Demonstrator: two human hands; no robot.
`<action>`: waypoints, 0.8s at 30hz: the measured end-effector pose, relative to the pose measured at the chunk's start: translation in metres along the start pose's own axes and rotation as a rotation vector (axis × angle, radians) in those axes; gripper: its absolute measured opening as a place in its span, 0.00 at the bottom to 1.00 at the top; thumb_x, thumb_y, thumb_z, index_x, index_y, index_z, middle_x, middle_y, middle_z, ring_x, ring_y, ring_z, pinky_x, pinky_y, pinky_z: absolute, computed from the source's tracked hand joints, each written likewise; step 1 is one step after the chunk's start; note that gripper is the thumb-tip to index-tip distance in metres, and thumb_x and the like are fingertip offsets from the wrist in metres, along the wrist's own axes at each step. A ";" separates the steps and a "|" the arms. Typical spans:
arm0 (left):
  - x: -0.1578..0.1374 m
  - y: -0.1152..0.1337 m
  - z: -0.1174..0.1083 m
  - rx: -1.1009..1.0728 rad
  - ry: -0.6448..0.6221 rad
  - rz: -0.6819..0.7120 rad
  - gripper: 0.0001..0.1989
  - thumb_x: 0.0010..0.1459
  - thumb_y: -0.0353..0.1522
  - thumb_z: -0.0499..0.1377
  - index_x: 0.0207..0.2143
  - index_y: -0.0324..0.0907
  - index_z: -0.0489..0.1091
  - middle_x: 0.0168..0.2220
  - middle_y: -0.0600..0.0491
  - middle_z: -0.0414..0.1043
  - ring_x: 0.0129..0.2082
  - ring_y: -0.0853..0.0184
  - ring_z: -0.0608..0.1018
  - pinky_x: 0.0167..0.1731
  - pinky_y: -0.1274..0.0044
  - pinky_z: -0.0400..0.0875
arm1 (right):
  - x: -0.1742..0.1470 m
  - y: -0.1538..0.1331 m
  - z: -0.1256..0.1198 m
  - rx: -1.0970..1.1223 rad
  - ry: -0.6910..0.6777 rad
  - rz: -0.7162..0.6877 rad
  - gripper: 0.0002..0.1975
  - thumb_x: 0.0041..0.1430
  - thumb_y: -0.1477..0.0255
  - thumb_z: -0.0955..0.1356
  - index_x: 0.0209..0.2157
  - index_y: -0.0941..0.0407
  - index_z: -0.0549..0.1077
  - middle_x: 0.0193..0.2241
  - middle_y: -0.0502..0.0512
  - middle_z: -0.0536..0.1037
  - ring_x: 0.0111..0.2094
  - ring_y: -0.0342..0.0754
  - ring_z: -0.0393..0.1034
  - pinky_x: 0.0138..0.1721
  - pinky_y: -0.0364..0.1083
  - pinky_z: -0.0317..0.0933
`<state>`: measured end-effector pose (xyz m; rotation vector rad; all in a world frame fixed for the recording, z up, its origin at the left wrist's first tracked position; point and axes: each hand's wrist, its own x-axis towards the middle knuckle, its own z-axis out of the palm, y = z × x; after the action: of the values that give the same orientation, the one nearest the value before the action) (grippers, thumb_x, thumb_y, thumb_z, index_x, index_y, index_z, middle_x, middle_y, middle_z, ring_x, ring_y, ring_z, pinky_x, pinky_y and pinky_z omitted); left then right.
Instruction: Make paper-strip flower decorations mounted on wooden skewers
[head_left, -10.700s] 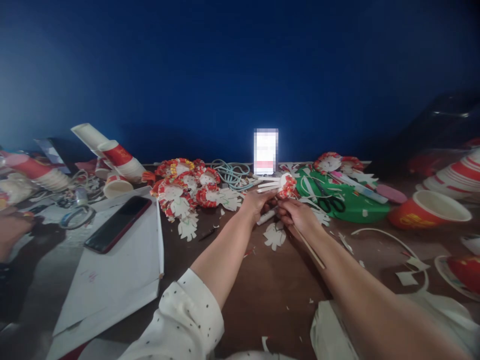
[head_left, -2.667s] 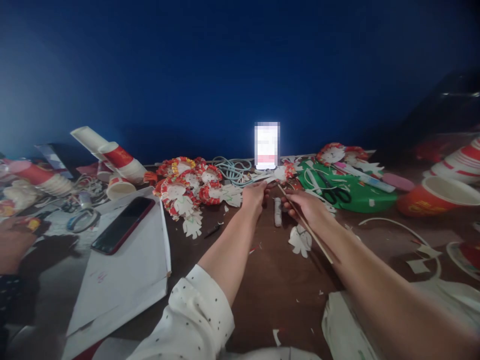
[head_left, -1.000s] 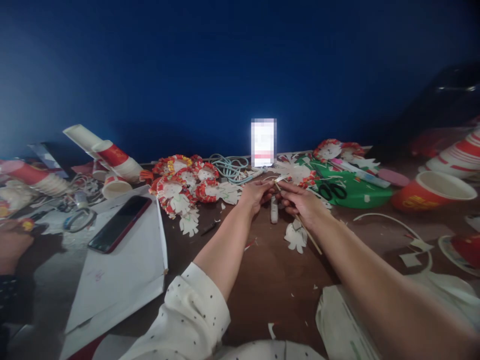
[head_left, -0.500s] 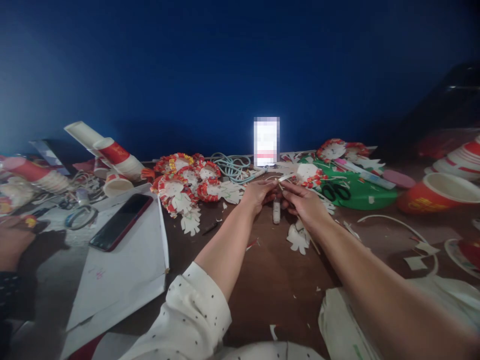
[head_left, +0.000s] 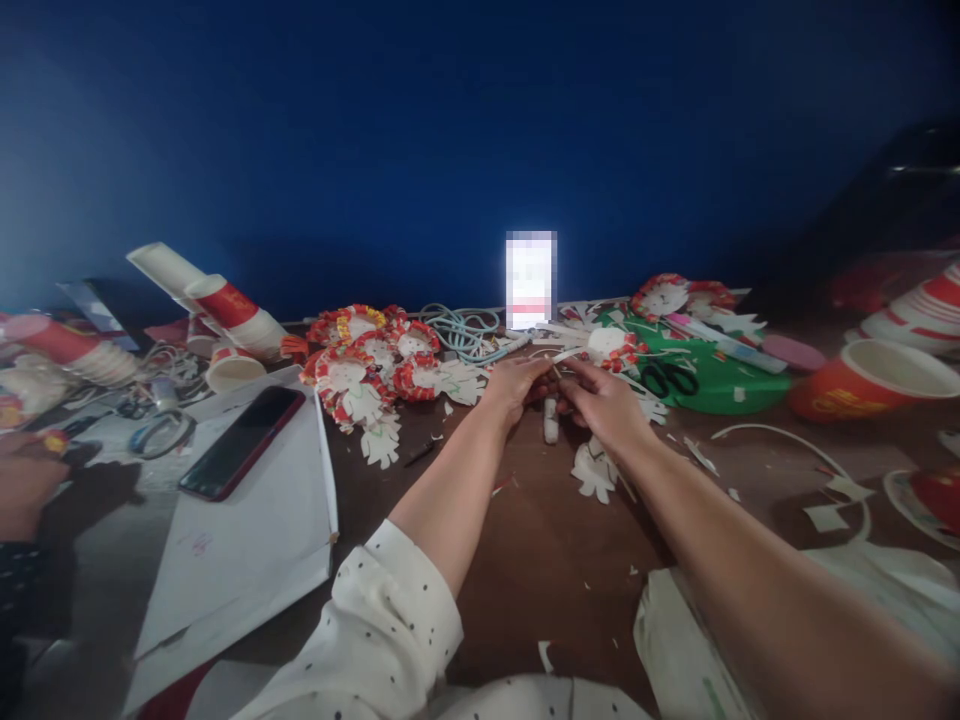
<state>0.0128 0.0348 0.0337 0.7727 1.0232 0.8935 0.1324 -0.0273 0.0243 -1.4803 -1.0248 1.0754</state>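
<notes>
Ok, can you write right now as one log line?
left hand: close to right hand, hold unclear; right hand: holding thin stick; nearby: white tube, black-handled scissors; left side: smartphone

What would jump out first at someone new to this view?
The glowing, pixelated screen, upright before the dark blue wall. Below it in the picture, the left hand and right hand work close together. Red-and-white paper crafts crowd the left; on the right, dark scissors lie on a green sheet.
</notes>
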 end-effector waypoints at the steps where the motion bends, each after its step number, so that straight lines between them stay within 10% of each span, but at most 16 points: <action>1: 0.000 0.000 0.000 -0.005 0.002 0.003 0.08 0.51 0.27 0.68 0.25 0.37 0.72 0.20 0.57 0.68 0.20 0.76 0.71 0.27 0.80 0.69 | 0.000 0.000 0.000 0.000 -0.003 -0.004 0.25 0.55 0.69 0.70 0.56 0.55 0.74 0.24 0.51 0.78 0.22 0.45 0.69 0.18 0.40 0.56; 24: 0.004 -0.002 -0.003 0.052 -0.049 0.067 0.08 0.52 0.27 0.67 0.23 0.38 0.70 0.19 0.57 0.66 0.20 0.76 0.67 0.25 0.81 0.64 | -0.002 -0.002 0.003 0.067 -0.042 -0.056 0.19 0.52 0.71 0.72 0.47 0.59 0.75 0.28 0.53 0.80 0.22 0.43 0.70 0.16 0.39 0.59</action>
<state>0.0110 0.0378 0.0292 0.8725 0.9854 0.9040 0.1284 -0.0282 0.0260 -1.3731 -1.0439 1.0949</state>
